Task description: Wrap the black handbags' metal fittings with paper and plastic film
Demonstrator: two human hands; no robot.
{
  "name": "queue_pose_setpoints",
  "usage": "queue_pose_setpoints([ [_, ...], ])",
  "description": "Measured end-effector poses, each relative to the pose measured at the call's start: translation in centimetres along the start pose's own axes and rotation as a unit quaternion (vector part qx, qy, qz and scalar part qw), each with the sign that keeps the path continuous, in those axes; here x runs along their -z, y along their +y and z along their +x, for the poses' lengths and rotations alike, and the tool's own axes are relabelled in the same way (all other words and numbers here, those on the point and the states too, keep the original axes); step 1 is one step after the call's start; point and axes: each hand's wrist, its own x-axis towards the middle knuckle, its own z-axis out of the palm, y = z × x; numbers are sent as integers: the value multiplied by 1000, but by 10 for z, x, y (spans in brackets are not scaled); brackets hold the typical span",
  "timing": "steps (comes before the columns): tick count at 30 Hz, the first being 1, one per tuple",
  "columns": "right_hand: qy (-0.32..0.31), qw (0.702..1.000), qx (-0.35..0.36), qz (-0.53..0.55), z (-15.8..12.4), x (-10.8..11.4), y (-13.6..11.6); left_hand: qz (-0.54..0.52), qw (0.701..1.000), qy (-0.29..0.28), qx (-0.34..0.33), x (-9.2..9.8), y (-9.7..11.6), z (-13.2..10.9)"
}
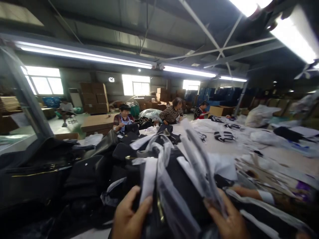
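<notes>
A black bag with a gold zipper lies right in front of me. Its straps are wrapped in white paper and clear plastic. My left hand pinches a white-wrapped strap between thumb and fingers at the bag's left side. On the other side, my right hand is closed on a plastic-wrapped strap, which stands up and is blurred by motion. A loose strip of clear plastic hangs down the bag's front between my hands.
Black bags are heaped on the left. Another person's hand reaches in from the right beside more wrapped straps. Striped bundles and plastic wrapping lie across the long table. Several people work or sit farther back, near stacked cardboard boxes.
</notes>
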Motion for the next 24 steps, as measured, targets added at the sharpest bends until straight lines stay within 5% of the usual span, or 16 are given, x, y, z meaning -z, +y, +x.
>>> queue_pose_setpoints([
  [2, 20, 998, -25, -54, 49, 23, 26, -116, 982, -146, 18, -59, 5, 36],
  [5, 1, 986, -52, -161, 117, 36, 86, -172, 966, -193, 27, -143, -19, 81],
  [7, -49, 969, -76, -228, 152, 22, 136, -147, 962, -229, 24, -181, -56, 97],
  [9, -114, 945, -110, -286, 178, -7, 187, -95, 962, -253, 42, -195, -99, 103],
  [12, -200, 906, -132, -348, 206, -60, 245, -27, 970, -238, 46, -172, -145, 108],
  [14, -243, 892, -131, -359, 221, -92, 266, 113, 976, -176, -67, -140, -156, 121],
  [17, -281, 887, -112, -349, 238, -122, 277, 377, 889, -139, -220, -93, -157, 158],
  [20, -303, 878, -99, -356, 242, -130, 277, 532, 809, -141, -206, -67, -163, 192],
  [24, -280, 887, -56, -364, 232, -118, 272, 532, 810, -175, -176, -50, -171, 211],
])
